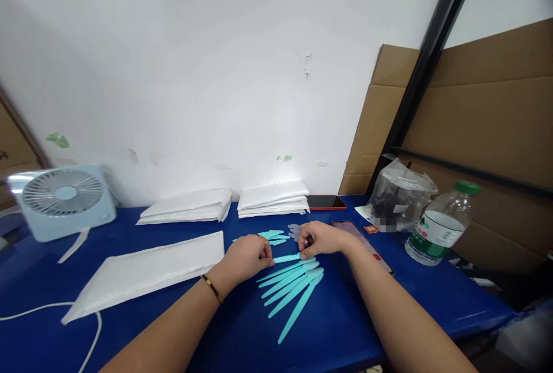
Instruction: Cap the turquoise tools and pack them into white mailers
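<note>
A slim turquoise eyebrow razor (287,258) lies level between my two hands. The fingers of my left hand (247,256) are closed on its narrow left end. At its right end, the thumb and fingertips of my right hand (318,238) pinch it. Just below, several more turquoise eyebrow razors (290,292) with pale, see-through ends are fanned out on the blue table (341,318). Behind my hands sits a small pile of turquoise pieces (273,236), partly hidden by my left hand. Some greyish translucent pieces (294,231) lie beside my right hand.
White padded envelopes lie in two stacks, left (185,204) and middle (273,197), with a single envelope (159,266) in front. A small fan (66,193) stands left. Rightward are two phones (327,202), a bagged cup (395,194) and a green-capped bottle (440,226).
</note>
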Available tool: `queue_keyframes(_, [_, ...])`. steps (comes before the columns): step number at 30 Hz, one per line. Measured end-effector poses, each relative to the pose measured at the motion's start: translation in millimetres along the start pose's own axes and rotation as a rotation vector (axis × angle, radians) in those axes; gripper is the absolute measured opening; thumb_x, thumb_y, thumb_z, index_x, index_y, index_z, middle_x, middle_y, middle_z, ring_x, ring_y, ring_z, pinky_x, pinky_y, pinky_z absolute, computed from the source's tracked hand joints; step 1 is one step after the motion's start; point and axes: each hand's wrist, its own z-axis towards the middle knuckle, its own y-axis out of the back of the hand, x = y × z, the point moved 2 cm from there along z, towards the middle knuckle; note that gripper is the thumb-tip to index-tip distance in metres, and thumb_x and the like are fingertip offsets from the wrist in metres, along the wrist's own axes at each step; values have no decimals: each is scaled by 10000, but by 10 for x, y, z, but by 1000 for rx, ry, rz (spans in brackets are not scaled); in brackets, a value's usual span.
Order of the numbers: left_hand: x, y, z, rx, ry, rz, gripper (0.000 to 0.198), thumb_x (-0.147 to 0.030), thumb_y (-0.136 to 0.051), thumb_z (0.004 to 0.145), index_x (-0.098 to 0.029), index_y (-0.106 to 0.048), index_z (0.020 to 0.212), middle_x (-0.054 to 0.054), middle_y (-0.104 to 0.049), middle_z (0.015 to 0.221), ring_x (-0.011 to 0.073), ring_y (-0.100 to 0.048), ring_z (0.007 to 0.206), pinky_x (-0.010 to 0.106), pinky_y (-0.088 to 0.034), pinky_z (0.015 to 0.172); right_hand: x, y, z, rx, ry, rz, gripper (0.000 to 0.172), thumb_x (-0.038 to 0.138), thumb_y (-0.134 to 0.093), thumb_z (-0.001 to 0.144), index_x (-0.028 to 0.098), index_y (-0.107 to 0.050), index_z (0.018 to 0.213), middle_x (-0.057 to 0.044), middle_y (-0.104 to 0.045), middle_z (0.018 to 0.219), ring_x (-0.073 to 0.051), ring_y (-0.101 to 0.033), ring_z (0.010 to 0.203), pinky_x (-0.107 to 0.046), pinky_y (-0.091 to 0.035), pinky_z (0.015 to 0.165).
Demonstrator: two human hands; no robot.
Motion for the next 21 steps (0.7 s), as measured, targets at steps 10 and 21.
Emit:
queue_keyframes(10, [185,191,56,-159,127,109,142,-346,-559,760,-220,-623,742,-3,-651,781,144,-571,700,244,-344,575,-26,61,66,-290,12,24,198,353,-652,719,156,-636,724,-26,-582,800,-129,-530,692,-216,-383,591])
queue_keyframes(21, [9,103,-50,-36,83,-84,311,-516,-557,714,-223,-632,784,-12,-646,768,135,-579,678,230,-360,551,21,13,-16,4,26,-16,249,391,-729,618,167,-685,716,-16,-594,781,-130,-536,668,-210,-379,556])
